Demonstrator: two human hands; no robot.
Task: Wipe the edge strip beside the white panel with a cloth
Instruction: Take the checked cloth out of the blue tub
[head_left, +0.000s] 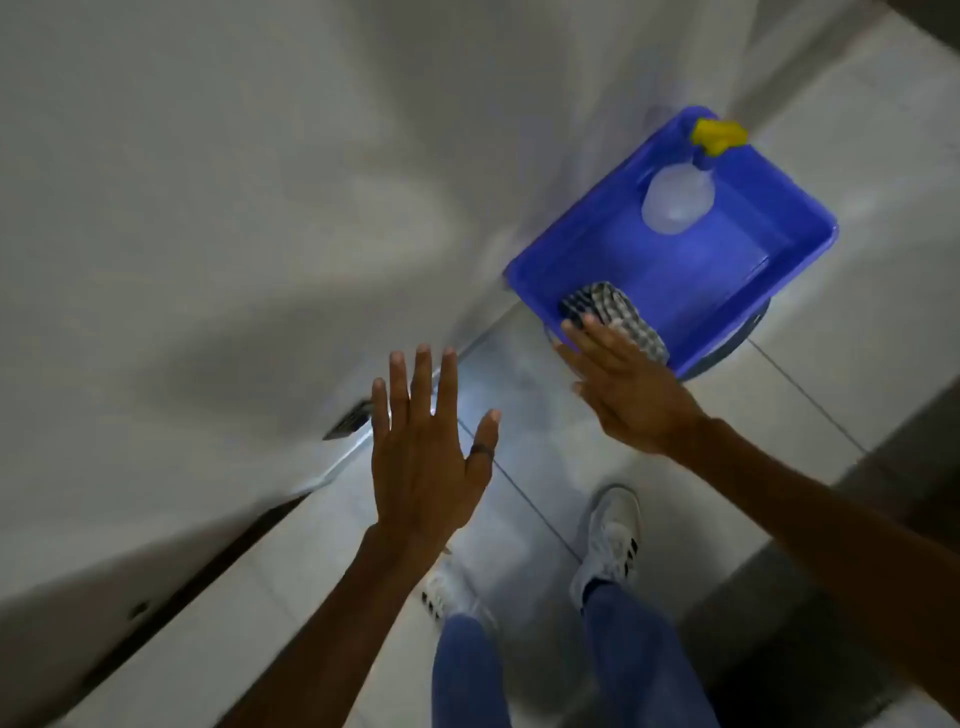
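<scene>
A checked black-and-white cloth (608, 306) lies in the near corner of a blue plastic tub (737, 291). My right hand (628, 389) is flat with fingers spread, its fingertips at the tub's near rim and touching the cloth's edge, holding nothing. My left hand (426, 452) hovers open, fingers apart, over the floor beside the white panel (208, 208). A dark edge strip (208, 571) runs along the panel's bottom at the lower left.
A clear spray bottle (678, 197) with a yellow trigger head (719, 135) lies in the tub's far end. The tub rests on a round stand on the tiled floor (545, 441). My white shoes (613, 540) and blue jeans are below. A dark step sits at right.
</scene>
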